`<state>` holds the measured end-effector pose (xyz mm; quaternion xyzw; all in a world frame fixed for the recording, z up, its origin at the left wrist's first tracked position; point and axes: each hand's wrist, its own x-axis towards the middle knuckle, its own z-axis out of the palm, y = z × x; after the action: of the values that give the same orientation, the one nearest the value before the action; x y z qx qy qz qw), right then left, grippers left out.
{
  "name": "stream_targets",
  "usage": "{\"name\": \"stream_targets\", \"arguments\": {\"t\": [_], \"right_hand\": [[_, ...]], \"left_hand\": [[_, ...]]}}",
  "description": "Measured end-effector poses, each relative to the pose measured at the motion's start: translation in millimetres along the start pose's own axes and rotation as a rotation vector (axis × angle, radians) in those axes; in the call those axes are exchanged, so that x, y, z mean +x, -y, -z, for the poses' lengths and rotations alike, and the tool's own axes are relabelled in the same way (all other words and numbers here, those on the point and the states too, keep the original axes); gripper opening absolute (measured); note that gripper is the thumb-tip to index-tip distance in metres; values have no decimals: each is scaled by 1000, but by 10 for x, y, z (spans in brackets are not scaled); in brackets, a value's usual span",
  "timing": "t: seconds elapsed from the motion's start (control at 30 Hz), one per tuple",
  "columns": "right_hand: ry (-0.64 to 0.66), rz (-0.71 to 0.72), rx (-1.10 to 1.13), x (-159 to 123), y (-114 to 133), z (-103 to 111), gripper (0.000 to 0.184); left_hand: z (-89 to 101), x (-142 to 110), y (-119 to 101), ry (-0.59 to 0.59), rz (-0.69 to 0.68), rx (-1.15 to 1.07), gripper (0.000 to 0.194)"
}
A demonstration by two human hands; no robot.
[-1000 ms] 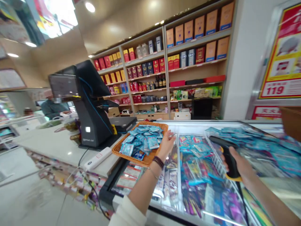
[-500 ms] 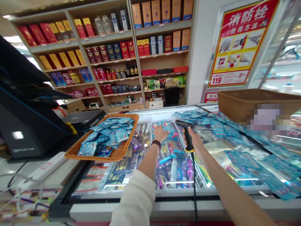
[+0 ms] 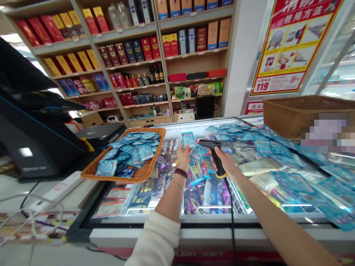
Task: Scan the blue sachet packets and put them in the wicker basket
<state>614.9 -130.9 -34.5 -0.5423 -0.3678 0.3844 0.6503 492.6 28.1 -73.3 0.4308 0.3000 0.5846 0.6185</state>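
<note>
My left hand (image 3: 183, 156) pinches a small blue packet (image 3: 188, 139) by its lower edge and holds it upright over the freezer. Wrapped round the grip of a black barcode scanner (image 3: 219, 161), my right hand (image 3: 225, 162) keeps its head pointed left, close to the packet. Below the two hands, another blue packet (image 3: 199, 152) lies on the glass top. Off to the left, an orange wicker basket (image 3: 142, 176) is heaped with similar blue packets (image 3: 130, 149). More loose blue packets (image 3: 263, 146) spread over the freezer top on the right.
The glass-topped freezer (image 3: 172, 232) holds colourful wrapped goods. A brown basket (image 3: 291, 111) stands at the right rear, and a black checkout terminal (image 3: 36, 140) at the left. The scanner's cable (image 3: 232, 221) hangs over the front edge. Shelves of boxes (image 3: 127, 70) line the back.
My left hand has lifted a blue packet from the pile on the glass and now holds it up. My right hand has turned the scanner's head towards it, slightly left.
</note>
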Motion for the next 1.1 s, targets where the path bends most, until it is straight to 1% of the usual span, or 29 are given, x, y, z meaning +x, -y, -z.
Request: {"name": "stream_targets", "arguments": {"t": [0.1, 0.23, 0.4, 0.57, 0.77, 1.1], "right_hand": [[34, -1, -29, -27, 3, -39, 68], [14, 3, -33, -48, 27, -67, 66], [17, 11, -55, -48, 20, -77, 67], [39, 27, -77, -51, 2, -71, 66], [41, 26, -86, -48, -8, -63, 67], [31, 41, -72, 4, -109, -40, 66]], "left_hand": [[35, 5, -40, -5, 46, -27, 21], [38, 17, -73, -40, 50, -46, 15], [40, 27, -63, -24, 46, -39, 20], [37, 30, -56, -22, 47, -65, 18], [34, 34, -27, -20, 36, -79, 21], [62, 89, 41, -16, 19, -87, 27]]}}
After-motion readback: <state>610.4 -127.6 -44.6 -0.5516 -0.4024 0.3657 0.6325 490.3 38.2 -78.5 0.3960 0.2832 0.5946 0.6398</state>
